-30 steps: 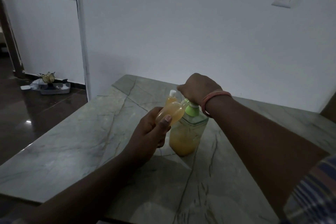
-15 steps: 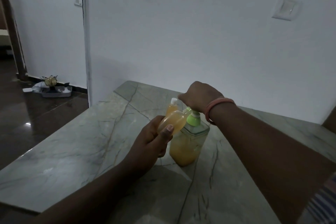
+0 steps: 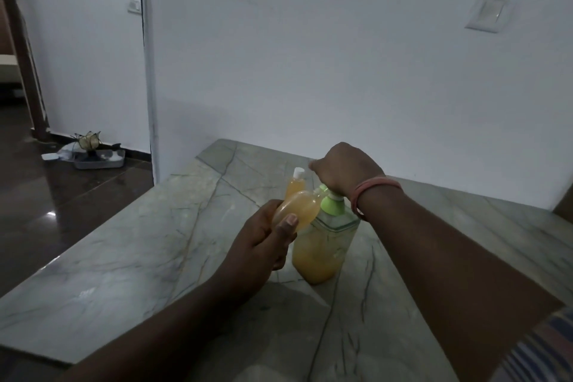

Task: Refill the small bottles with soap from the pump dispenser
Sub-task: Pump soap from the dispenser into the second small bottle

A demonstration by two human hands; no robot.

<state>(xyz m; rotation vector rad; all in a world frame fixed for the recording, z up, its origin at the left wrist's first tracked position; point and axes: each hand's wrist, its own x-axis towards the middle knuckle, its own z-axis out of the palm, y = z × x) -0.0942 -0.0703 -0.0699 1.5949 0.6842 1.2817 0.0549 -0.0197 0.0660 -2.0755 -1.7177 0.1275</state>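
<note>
Nothing apparently moved: hands (image 3: 344, 169) on dispenser (image 3: 322, 245), marble table (image 3: 139, 257), dim room.

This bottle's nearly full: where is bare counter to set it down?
Bare counter left of the left hand; more right of the pump dispenser, under the right forearm. Crowded behind the dispenser, where a capped bottle stands.

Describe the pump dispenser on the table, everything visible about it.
The pump dispenser is a clear, squarish plastic bottle standing upright on the marble table, roughly half full of orange-yellow soap. A light green collar and pump top it. The right hand rests over the pump head, hiding most of it. The left hand holds a small bottle tilted against its upper left side, neck toward the nozzle. A second, white-capped bottle stands just behind.
</note>
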